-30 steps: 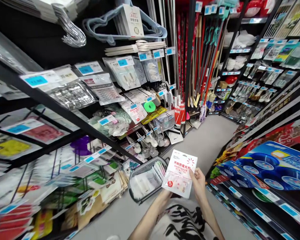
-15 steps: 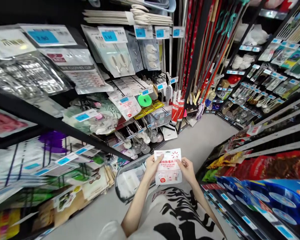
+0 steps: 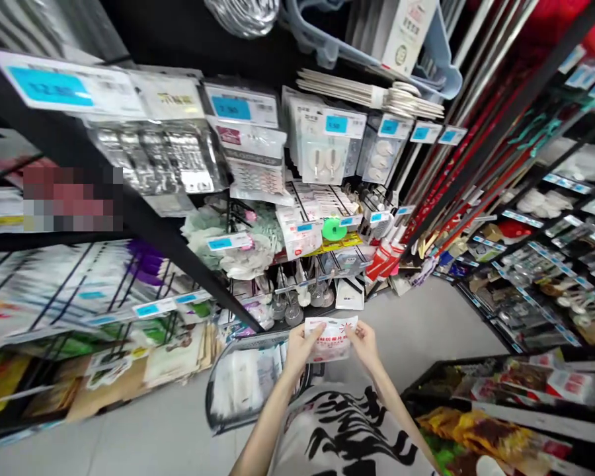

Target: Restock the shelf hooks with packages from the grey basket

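The left hand's thumb and fingers pinch the upper left edge of a white packet, and the right hand grips its upper right edge the same way. The packet is in the lower middle of the frame, red print facing up. Left of it, partly behind the left forearm, is a basket holding pale packs. Above, near the centre, hangs a green roll; hangers are at the top.

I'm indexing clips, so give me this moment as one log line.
left hand: grips white packet | right hand: grips same packet | basket: lower left, packages inside
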Motion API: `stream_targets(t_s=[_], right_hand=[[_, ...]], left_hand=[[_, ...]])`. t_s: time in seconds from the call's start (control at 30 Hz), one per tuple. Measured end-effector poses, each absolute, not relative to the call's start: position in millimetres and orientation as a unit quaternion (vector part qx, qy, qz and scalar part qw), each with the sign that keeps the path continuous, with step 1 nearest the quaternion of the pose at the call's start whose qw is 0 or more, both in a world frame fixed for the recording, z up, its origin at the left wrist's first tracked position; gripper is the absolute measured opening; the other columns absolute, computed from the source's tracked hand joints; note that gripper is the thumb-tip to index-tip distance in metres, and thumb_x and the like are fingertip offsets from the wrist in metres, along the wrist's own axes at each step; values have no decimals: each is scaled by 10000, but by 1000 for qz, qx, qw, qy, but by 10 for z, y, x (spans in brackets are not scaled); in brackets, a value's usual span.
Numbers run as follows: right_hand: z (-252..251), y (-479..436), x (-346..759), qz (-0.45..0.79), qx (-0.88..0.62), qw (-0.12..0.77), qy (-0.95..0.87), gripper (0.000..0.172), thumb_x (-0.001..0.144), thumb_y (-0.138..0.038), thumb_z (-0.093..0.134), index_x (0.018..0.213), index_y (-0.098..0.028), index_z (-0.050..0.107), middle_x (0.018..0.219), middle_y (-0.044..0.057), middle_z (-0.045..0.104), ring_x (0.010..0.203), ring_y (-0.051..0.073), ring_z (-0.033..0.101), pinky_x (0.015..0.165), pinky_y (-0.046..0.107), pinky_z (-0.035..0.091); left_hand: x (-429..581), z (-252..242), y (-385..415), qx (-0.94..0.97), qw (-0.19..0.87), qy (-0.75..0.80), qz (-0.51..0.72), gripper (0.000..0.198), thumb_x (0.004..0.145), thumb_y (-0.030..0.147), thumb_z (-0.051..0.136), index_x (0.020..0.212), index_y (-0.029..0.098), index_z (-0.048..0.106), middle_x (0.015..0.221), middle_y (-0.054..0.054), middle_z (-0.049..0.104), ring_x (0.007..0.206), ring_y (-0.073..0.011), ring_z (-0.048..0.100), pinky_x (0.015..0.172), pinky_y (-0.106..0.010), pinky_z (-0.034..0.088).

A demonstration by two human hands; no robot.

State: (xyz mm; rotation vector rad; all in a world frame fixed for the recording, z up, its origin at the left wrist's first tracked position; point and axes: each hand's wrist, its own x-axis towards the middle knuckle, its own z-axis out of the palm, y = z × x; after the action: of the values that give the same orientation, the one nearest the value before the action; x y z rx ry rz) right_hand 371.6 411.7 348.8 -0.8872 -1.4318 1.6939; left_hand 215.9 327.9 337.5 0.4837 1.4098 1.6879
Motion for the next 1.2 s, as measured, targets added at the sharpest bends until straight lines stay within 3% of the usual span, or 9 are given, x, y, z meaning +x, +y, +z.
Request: stream_targets(t_s=[0.3,0.47,0.77,1.03,1.2], right_hand=[[3632,4822,2752,681,-286,326,-590,342,783,-521,798,874,-196,742,805,41,752,710,210,678,683,313,557],[3655,5323,2389,668,-255,319,-622,351,779,-492,803,912,-174,737,823,45,756,698,195,668,683,304,550],[3677,6205,1701,646,-258,376,-612,367,789,-485,763,916,-141,747,825,70,759,724,206,660,703,320,553],[3827,6514,1339,599,-219,427,-641,143,738,-263,674,793,-139,718,758,31,729,684,182,625,677,284,505],[3942,6527,1255,601,-228,430,-634,205,799,-350,720,823,-146,723,813,69,755,756,218,669,730,319,528]], left_hand=[[1529,3530,3724,170,269,595,738,383,693,420,867,928,152,730,863,-51,744,749,-177,664,685,-247,524],[1217,3688,4256,174,213,619,736,330,680,395,866,849,154,720,767,-23,694,632,-136,591,584,-213,461],[745,3906,5095,160,158,609,761,356,675,399,857,881,151,704,814,-37,723,692,-163,639,645,-238,488],[386,3953,5349,181,78,613,765,248,696,239,778,919,156,707,854,-31,734,755,-165,661,692,-230,495],[313,4030,5458,166,81,616,766,267,717,306,809,914,162,700,815,-31,729,724,-169,663,663,-239,498]])
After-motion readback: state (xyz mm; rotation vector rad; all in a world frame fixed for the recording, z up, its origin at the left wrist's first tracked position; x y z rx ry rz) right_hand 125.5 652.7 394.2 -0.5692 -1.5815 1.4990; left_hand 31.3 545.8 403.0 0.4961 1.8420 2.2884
